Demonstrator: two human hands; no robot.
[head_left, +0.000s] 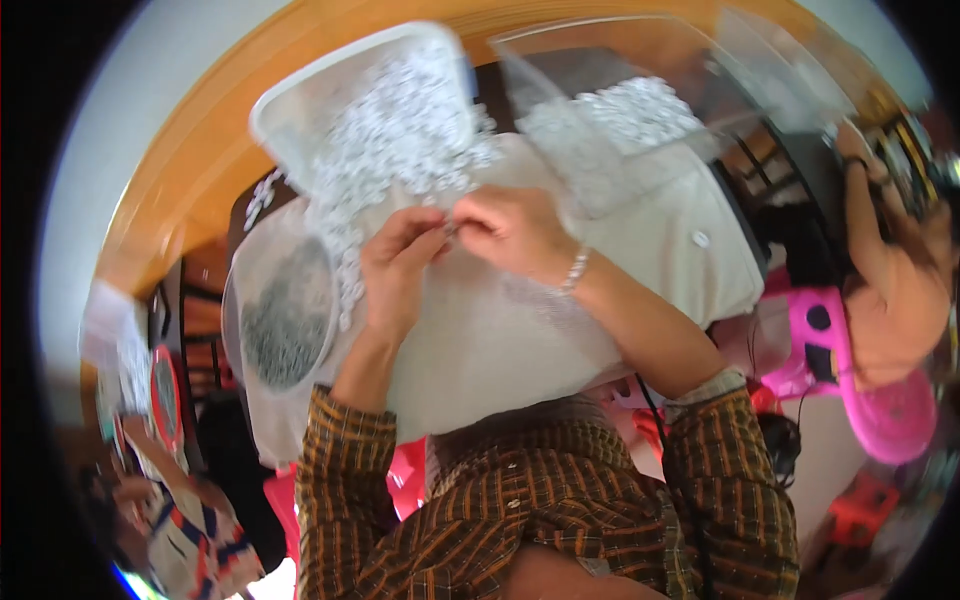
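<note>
My left hand (398, 262) and my right hand (520, 236) meet over the middle of the cloth-covered table, fingertips pinched together. What sits between them is too small and blurred to name. Just beyond my fingers, a heap of small white pieces (400, 130) spills out of a tipped white tub (275, 110) onto the cloth. Left of my left hand lies a round clear tray (232, 320) with many small dark-grey pieces (285, 330) in it.
A clear plastic bin (540, 75) with more white pieces (640, 110) lies at the back right. One loose white piece (700, 239) rests on the tablecloth (480, 350). Other people sit at both sides, the right one beside a pink plastic stool (835, 330).
</note>
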